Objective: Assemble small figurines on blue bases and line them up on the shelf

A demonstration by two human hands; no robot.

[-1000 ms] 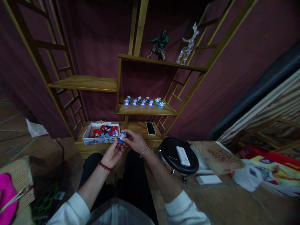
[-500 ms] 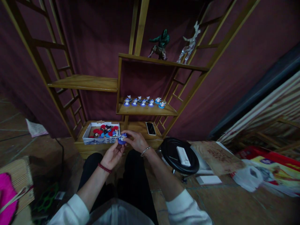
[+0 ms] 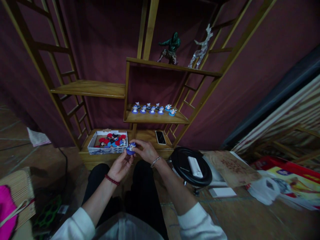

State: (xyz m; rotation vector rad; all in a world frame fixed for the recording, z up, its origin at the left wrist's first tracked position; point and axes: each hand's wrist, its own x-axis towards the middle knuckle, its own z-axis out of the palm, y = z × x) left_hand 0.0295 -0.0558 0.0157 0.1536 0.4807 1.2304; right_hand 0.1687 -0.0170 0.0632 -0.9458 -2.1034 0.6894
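Note:
Between both hands, above my knees, I hold a small purple-and-white figurine (image 3: pixel 130 149) on a round purple base. My left hand (image 3: pixel 121 166) grips it from below and the left, fingers closed on its base. My right hand (image 3: pixel 146 150) pinches it from the right side with thumb and fingers. Just left of it, a white open box (image 3: pixel 100 151) holds several jumbled figurines with red, blue and black parts. On the shelf (image 3: pixel 155 118) ahead stand several figurines in two rows, purple, black-and-white and blue ones.
A phone (image 3: pixel 160 137) lies on the lower ledge, right of my hands. A green figure (image 3: pixel 172 46) and a clear deer (image 3: pixel 200 50) stand on the upper shelf. At the right is a black round stool (image 3: pixel 183 166) bearing a white box (image 3: pixel 195 167).
The figurine stays held in both hands, with barely any shift in position. The figurines on the shelf and in the box look the same.

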